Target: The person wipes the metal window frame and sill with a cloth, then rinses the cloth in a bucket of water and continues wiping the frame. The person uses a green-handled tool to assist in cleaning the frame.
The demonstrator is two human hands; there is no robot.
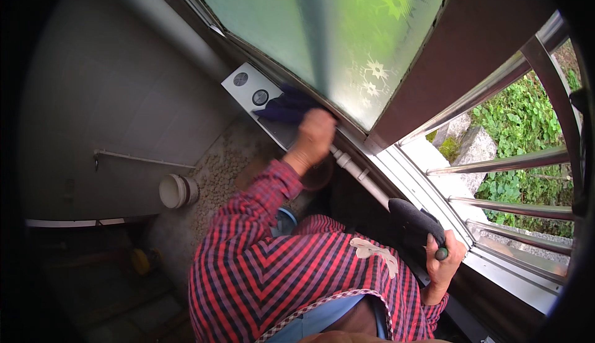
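Note:
My left hand [315, 135], slightly blurred, is closed on a dark purple cloth [286, 106]. The cloth lies against a long white panel [238, 98] that has two round dark discs near its far end. Close to the window sill, my right hand [445, 259] is wrapped around the green-ended handle [440, 254] of a dark grey, soft-looking tool; its exact kind is unclear. The tool's rounded dark head [412, 216] points away from me, toward a white pipe [359, 172].
A frosted window pane [316, 39] with flower patterns rises ahead. At right, metal bars [508, 160] cross the window opening, with plants and rocks outside. A white bucket [178, 191] is at left, near a wall rail [145, 158]. A yellow object [145, 260] sits in shadow.

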